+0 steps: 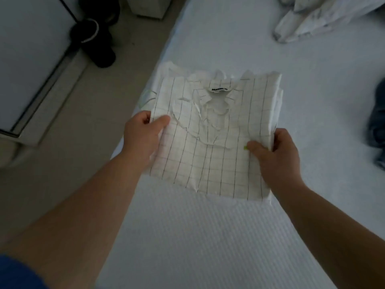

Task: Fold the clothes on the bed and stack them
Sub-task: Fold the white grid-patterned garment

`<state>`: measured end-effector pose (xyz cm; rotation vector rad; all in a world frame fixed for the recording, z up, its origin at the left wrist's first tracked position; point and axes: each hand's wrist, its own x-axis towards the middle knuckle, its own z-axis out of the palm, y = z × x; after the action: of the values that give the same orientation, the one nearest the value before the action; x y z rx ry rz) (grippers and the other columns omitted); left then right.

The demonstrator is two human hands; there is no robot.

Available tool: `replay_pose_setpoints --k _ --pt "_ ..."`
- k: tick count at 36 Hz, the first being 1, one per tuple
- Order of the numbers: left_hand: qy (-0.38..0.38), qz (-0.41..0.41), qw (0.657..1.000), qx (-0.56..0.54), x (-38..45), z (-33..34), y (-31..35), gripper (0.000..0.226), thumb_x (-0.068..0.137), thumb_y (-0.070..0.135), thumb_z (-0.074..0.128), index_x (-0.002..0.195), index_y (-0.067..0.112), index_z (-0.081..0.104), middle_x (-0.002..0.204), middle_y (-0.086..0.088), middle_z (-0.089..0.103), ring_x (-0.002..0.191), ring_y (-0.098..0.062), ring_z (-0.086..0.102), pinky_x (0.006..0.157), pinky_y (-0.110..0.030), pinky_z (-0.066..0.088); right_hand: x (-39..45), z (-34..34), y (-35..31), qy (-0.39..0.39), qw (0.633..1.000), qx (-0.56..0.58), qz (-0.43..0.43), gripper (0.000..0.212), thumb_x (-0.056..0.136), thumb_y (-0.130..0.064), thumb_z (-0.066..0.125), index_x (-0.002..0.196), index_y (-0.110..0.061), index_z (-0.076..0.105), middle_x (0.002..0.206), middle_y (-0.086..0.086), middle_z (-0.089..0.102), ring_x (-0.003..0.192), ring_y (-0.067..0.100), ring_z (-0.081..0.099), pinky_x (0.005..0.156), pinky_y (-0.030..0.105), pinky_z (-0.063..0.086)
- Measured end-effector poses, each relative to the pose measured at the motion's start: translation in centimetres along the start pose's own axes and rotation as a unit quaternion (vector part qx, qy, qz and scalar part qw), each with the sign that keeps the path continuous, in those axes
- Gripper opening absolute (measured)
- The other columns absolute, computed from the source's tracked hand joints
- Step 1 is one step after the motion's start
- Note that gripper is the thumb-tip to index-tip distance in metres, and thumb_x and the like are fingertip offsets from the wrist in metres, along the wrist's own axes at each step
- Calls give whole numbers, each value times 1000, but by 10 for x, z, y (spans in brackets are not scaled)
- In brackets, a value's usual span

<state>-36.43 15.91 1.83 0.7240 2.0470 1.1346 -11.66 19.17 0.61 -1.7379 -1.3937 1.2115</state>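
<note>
Two bare hands hold a folded white shirt with a thin dark grid pattern (210, 138) above the pale blue-white ribbed bed (208, 236). The left hand (143, 138) has its grip on the shirt's left edge, thumb pressed on top of the cloth and fingers curled underneath. The right hand (275, 155) grasps the right edge the same way, thumb on top near a small yellow-green mark, fingers wrapped round the folded side. The shirt faces up with its collar and a white neck label with dark lettering (219, 89) at the far end; the lettering is too blurred to read. Its front is creased around the collar.

Farther off on the bed, at the upper right, lies a crumpled white garment with grey marbled markings (308, 19). At the right edge, a dark blue garment (378, 122) sits on the bed, partly cut off. Left of the bed, on the grey floor (87, 113), stand black shoes (98, 38) beside a white cabinet with a dark frame (31, 49).
</note>
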Motion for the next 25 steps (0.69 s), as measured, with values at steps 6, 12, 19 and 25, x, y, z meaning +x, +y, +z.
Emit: replay_pose_setpoints --k 6,12,19,25 --pt "-16 15 999 -44 115 -16 12 10 81 25 68 73 27 64 77 12 69 75 -6 67 64 -23 53 80 73 -37 33 999 9 -18 27 80 -27 70 95 -27 48 84 -16 56 75 1 53 60 20 39" --pt "-46 -13 998 -33 198 -7 -17 16 82 36 67 93 25 66 93 5 67 87 -13 63 74 -30 52 145 119 -15 35 999 12 39 40 79 -26 73 112 -19 52 92 -13 57 85 13 58 67 26 45" --pt "-96 -69 980 157 207 -4 -96 21 84 32 58 70 17 57 70 1 54 69 -18 52 58 -25 38 147 147 52 20 985 -62 158 39 89 -35 58 121 -11 56 106 2 61 80 16 56 61 28 44" --pt "-21 -19 988 150 205 -8 -118 10 81 26 68 82 23 58 66 15 52 52 2 49 41 -11 37 141 154 55 36 980 -139 134 37 93 -34 51 121 -11 55 90 -5 54 75 14 50 61 27 38"
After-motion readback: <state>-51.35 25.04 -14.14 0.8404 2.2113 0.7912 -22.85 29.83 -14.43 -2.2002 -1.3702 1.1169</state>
